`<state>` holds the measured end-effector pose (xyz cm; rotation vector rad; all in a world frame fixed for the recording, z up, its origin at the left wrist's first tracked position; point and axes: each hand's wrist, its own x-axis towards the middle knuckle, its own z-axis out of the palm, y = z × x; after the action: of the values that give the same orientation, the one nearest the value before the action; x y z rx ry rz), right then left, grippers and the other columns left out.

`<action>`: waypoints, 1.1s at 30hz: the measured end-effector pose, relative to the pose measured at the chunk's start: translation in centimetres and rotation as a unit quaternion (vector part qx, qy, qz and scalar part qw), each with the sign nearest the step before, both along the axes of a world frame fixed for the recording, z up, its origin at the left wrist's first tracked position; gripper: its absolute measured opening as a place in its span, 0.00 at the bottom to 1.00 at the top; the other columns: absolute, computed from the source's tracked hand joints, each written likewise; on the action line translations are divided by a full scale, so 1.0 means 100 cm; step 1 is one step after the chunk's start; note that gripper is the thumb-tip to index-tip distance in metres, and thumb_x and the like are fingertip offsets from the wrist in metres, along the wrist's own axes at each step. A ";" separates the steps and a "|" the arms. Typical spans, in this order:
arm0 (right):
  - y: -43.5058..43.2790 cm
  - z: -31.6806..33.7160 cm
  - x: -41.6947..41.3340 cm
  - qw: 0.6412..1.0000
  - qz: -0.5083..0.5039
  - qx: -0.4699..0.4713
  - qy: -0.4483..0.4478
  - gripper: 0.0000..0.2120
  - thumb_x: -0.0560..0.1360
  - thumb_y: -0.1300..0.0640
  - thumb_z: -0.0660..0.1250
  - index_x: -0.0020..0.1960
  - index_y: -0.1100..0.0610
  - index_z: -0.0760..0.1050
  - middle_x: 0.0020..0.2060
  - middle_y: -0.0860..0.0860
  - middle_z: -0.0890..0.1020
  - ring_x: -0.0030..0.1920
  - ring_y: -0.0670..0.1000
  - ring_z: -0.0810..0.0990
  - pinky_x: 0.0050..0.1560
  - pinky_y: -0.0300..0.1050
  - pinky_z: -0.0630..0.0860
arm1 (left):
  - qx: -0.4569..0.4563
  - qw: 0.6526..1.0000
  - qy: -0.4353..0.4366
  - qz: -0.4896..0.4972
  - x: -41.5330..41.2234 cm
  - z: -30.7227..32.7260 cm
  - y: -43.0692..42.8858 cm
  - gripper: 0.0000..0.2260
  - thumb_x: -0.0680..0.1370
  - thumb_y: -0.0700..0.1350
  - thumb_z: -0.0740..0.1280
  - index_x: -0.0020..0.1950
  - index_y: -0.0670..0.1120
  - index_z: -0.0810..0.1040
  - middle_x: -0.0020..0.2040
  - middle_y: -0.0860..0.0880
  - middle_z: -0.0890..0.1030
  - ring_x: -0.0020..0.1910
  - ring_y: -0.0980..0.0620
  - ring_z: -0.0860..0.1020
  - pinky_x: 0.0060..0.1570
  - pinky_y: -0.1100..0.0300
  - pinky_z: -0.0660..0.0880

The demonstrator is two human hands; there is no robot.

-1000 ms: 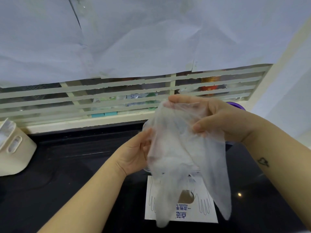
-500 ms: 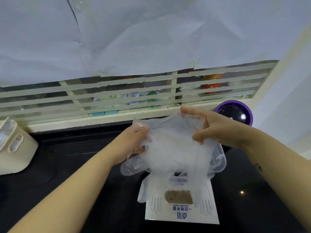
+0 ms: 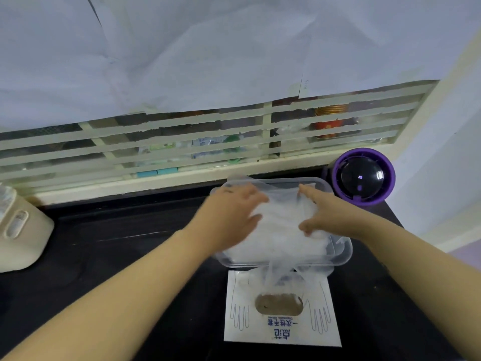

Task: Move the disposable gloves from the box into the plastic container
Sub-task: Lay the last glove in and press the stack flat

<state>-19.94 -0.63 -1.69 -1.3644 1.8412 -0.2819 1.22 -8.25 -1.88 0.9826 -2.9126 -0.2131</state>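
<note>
Nearest, the flat white cardboard box (image 3: pixel 282 332) with blue glove outlines lies on the black counter (image 3: pixel 125 256), just before the clear rectangular plastic container (image 3: pixel 273 263). There the left hand (image 3: pixel 233 214) and the right hand (image 3: pixel 321 216) press spread fingers onto the heaped translucent disposable gloves (image 3: pixel 281 230), some draping over the near rim.

Counter (image 3: pixel 104 256): black, glossy, 6 to 9 o'clock. Window grille (image 3: pixel 182 142): cream slats, across the centre. Paper sheets (image 3: pixel 208 48): white, 12 o'clock. Wall (image 3: pixel 447 152): pale, 3 o'clock. Purple-rimmed round device (image 3: pixel 364 177): 2 o'clock.
</note>
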 end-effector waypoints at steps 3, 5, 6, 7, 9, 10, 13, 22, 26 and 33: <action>-0.002 -0.005 0.003 0.999 0.000 -0.010 0.043 0.44 0.74 0.59 0.71 0.79 0.51 0.46 0.74 0.53 0.64 0.49 0.43 0.77 0.54 0.41 0.71 | 0.056 0.985 -0.161 -0.022 -0.016 -0.020 0.001 0.23 0.84 0.55 0.53 0.78 0.54 0.56 0.79 0.50 0.56 0.77 0.47 0.58 0.73 0.50 0.58; -0.001 -0.008 0.002 0.997 0.002 -0.019 0.079 0.43 0.75 0.56 0.70 0.79 0.52 0.46 0.76 0.52 0.61 0.59 0.48 0.76 0.59 0.43 0.71 | 0.092 0.974 -0.206 -0.019 -0.021 -0.030 -0.001 0.23 0.84 0.55 0.52 0.79 0.54 0.54 0.80 0.49 0.53 0.78 0.47 0.54 0.74 0.48 0.55; 0.000 -0.008 0.001 0.995 0.005 -0.026 0.099 0.42 0.75 0.55 0.70 0.79 0.52 0.46 0.76 0.52 0.59 0.66 0.50 0.71 0.64 0.44 0.68 | 0.103 0.971 -0.216 -0.022 -0.023 -0.033 -0.002 0.23 0.84 0.55 0.52 0.79 0.54 0.54 0.80 0.49 0.52 0.78 0.46 0.55 0.74 0.47 0.55; 0.001 -0.008 0.000 0.991 0.011 -0.036 0.125 0.42 0.75 0.54 0.70 0.79 0.51 0.46 0.77 0.51 0.57 0.71 0.51 0.66 0.67 0.45 0.65 | 0.113 0.968 -0.221 -0.023 -0.025 -0.036 -0.002 0.23 0.84 0.55 0.51 0.79 0.55 0.54 0.80 0.50 0.52 0.77 0.46 0.55 0.74 0.47 0.56; 0.005 -0.001 0.000 0.978 0.028 -0.053 0.202 0.40 0.76 0.50 0.68 0.78 0.49 0.48 0.78 0.52 0.53 0.74 0.53 0.62 0.69 0.49 0.65 | 0.130 0.966 -0.222 -0.021 -0.031 -0.039 -0.005 0.22 0.84 0.55 0.51 0.79 0.55 0.55 0.80 0.50 0.52 0.77 0.46 0.57 0.74 0.46 0.58; 0.006 0.005 0.002 0.964 0.040 -0.066 0.253 0.37 0.76 0.48 0.67 0.78 0.48 0.50 0.77 0.53 0.53 0.74 0.55 0.60 0.69 0.51 0.66 | 0.135 0.966 -0.222 -0.020 -0.032 -0.039 -0.006 0.22 0.84 0.55 0.51 0.79 0.56 0.55 0.80 0.50 0.53 0.77 0.46 0.57 0.73 0.46 0.58; 0.004 0.012 0.012 0.936 0.072 -0.121 0.322 0.29 0.78 0.48 0.64 0.76 0.48 0.59 0.74 0.52 0.61 0.72 0.55 0.61 0.68 0.51 0.65 | 0.155 0.961 -0.230 -0.018 -0.037 -0.043 -0.008 0.22 0.84 0.54 0.51 0.79 0.56 0.55 0.80 0.50 0.53 0.76 0.45 0.58 0.72 0.47 0.59; -0.024 -0.064 0.032 0.941 0.232 0.099 0.224 0.37 0.79 0.49 0.63 0.78 0.59 0.45 0.77 0.59 0.48 0.76 0.60 0.51 0.74 0.54 0.57 | 0.214 0.946 -0.242 0.012 -0.046 -0.064 -0.014 0.27 0.83 0.56 0.56 0.79 0.54 0.52 0.80 0.48 0.49 0.77 0.43 0.54 0.73 0.46 0.58; -0.025 -0.076 0.032 0.928 0.240 0.138 0.249 0.44 0.78 0.44 0.62 0.78 0.56 0.36 0.76 0.59 0.35 0.76 0.60 0.37 0.76 0.59 0.46 | 0.222 0.942 -0.250 0.015 -0.046 -0.074 -0.015 0.32 0.81 0.57 0.60 0.80 0.53 0.49 0.80 0.47 0.44 0.78 0.43 0.50 0.74 0.45 0.55; -0.030 -0.091 0.030 0.936 0.161 0.222 0.219 0.47 0.79 0.43 0.61 0.75 0.56 0.27 0.73 0.59 0.28 0.76 0.61 0.34 0.74 0.60 0.46 | 0.216 0.938 -0.271 0.014 -0.046 -0.094 -0.018 0.36 0.79 0.59 0.61 0.80 0.55 0.43 0.80 0.48 0.42 0.78 0.44 0.45 0.76 0.48 0.50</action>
<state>-16.95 -3.62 -10.75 -1.4400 1.8311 0.6221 -3.38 -10.01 -11.26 1.3200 -3.4270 -0.7140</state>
